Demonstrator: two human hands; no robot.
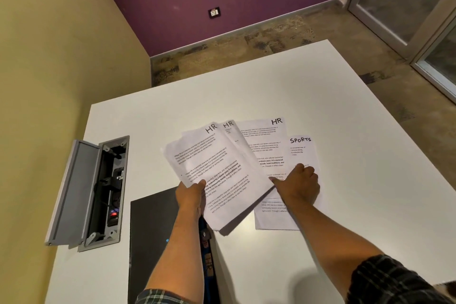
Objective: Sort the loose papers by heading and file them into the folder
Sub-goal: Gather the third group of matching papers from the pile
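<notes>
Nearest the camera, two plaid sleeves enter from the bottom edge, and the forearms extend forward over the white tabletop (345, 111). A black folder (153, 237) lies flat on the tabletop at the near left, partly under the left forearm; a blue strip with a tab marked "HR" runs along its right edge.

The left hand (191, 196) grips the near edge of a stack of printed sheets headed "HR" (217, 175), thumb on top, and holds the stack tilted above the folder's far right corner. The right hand (299, 186) has its fingers curled and presses down on the overlapped papers; whether it pinches a sheet cannot be determined.

Beyond the hands, the sheets fan out to the right: a second "HR" sheet (229, 128), a third "HR" sheet (265, 140), and a sheet headed "SPORTS" (302, 149) lying flat at the right end of the fan.

At the left, a grey cable box (98, 192) is set into the tabletop with its lid raised. Past the far edge are mottled floor, a purple wall with a socket (214, 12), and glass door frames.
</notes>
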